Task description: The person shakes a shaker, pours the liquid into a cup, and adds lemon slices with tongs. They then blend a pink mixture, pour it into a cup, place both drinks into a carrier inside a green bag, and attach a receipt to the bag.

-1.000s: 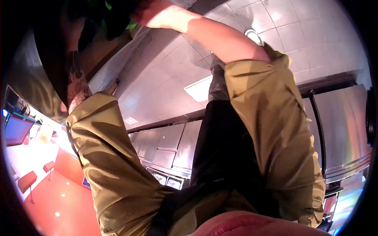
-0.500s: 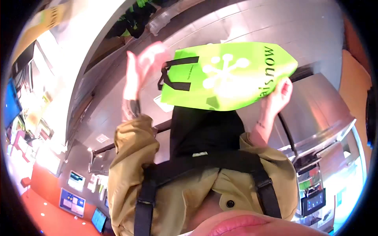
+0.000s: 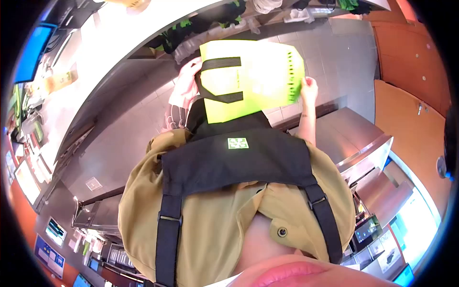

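Lime green bag [image 3: 248,79] is held flat in mid-air over the black apron [image 3: 234,160], left hand [image 3: 184,88] fingers clamped on the handle end, right hand [image 3: 308,88] fingers pinching the opposite edge, so I'd say it's mid-unfolding and next needs the mouth pulled open.

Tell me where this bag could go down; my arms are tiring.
Bare: steel counter beside the right hand, bordered by tiled floor and orange door. Crowded: the shelf above the bag, stuffed with bundles.
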`<state>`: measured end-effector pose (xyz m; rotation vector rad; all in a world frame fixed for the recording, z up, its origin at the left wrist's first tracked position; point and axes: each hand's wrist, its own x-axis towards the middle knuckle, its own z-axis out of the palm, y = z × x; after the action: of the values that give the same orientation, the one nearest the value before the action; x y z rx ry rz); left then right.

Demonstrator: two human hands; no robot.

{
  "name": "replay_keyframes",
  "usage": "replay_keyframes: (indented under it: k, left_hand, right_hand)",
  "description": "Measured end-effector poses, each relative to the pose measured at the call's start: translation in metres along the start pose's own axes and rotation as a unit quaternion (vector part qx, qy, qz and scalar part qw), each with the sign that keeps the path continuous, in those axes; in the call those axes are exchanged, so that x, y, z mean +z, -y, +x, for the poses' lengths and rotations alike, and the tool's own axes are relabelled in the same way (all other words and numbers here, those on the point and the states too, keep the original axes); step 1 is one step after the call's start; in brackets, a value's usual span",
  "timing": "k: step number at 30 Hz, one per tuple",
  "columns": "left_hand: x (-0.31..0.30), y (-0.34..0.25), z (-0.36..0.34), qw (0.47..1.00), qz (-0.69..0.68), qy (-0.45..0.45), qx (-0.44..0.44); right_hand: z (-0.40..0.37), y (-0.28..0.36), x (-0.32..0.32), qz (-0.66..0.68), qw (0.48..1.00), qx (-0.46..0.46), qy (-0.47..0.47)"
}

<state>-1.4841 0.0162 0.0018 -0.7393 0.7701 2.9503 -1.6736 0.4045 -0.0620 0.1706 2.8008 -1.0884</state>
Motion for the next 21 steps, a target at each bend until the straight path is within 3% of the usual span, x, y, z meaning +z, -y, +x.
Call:
replay_keyframes:
  k: [1, 2, 3, 4, 5, 6, 7, 8, 9, 11, 13, 15, 16, 17, 19, 21]
  left_hand:
    - [0.006, -0.023, -0.005, 0.998, -0.001, 0.064, 0.006]
    - [0.020, -0.031, -0.012, 0.999, 0.043, -0.011, 0.026]
    - [0.068, -0.031, -0.018, 0.976, 0.081, -0.184, 0.086]
    - [0.095, -0.021, -0.020, 0.968, 0.079, -0.204, 0.123]
    - [0.108, -0.022, -0.024, 0.959, 0.075, -0.225, 0.155]
    - [0.103, -0.015, -0.023, 0.956, 0.090, -0.210, 0.182]
    - [0.109, -0.013, -0.026, 0.979, 0.012, -0.152, 0.138]
    - [0.110, -0.012, -0.029, 0.979, 0.042, -0.133, 0.148]
    - [0.109, -0.017, -0.033, 0.977, 0.074, -0.117, 0.164]
    - [0.114, -0.037, -0.056, 0.992, -0.008, -0.024, 0.125]
    - [0.124, -0.058, -0.082, 0.996, -0.063, -0.020, 0.054]
    - [0.087, -0.063, -0.086, 0.999, -0.025, 0.000, 0.045]
    - [0.059, -0.059, -0.083, 0.997, -0.023, -0.014, 0.065]
    - [0.056, -0.061, -0.090, 0.987, -0.022, -0.104, 0.124]
    - [0.039, -0.074, -0.112, 0.935, 0.232, -0.198, 0.180]
    - [-0.003, -0.080, -0.139, 0.802, 0.474, -0.231, 0.282]
  right_hand:
    - [-0.002, 0.023, 0.004, -0.241, 0.966, -0.081, -0.046]
    - [-0.007, 0.045, 0.011, -0.220, 0.969, -0.077, -0.084]
    - [-0.022, 0.105, 0.003, -0.100, 0.986, -0.133, -0.012]
    - [-0.031, 0.125, 0.009, 0.110, 0.980, -0.120, 0.113]
    - [-0.051, 0.163, 0.008, 0.233, 0.925, -0.017, 0.301]
    - [-0.074, 0.187, 0.013, 0.373, 0.814, -0.025, 0.444]
    - [-0.105, 0.228, 0.024, 0.373, 0.773, 0.018, 0.513]
    - [-0.138, 0.261, 0.019, 0.344, 0.783, -0.060, 0.515]
    - [-0.141, 0.270, 0.027, 0.172, 0.842, -0.226, 0.459]
    - [-0.146, 0.277, 0.037, 0.336, 0.790, -0.174, 0.482]
    - [-0.143, 0.282, 0.037, 0.276, 0.760, -0.145, 0.570]
    - [-0.138, 0.277, 0.050, 0.186, 0.768, -0.192, 0.583]
    - [-0.138, 0.272, 0.060, 0.205, 0.765, -0.197, 0.578]
    - [-0.140, 0.268, 0.071, 0.277, 0.770, -0.178, 0.547]
    - [-0.119, 0.262, 0.086, 0.296, 0.818, -0.200, 0.450]
    - [-0.093, 0.279, 0.077, 0.328, 0.834, -0.183, 0.404]
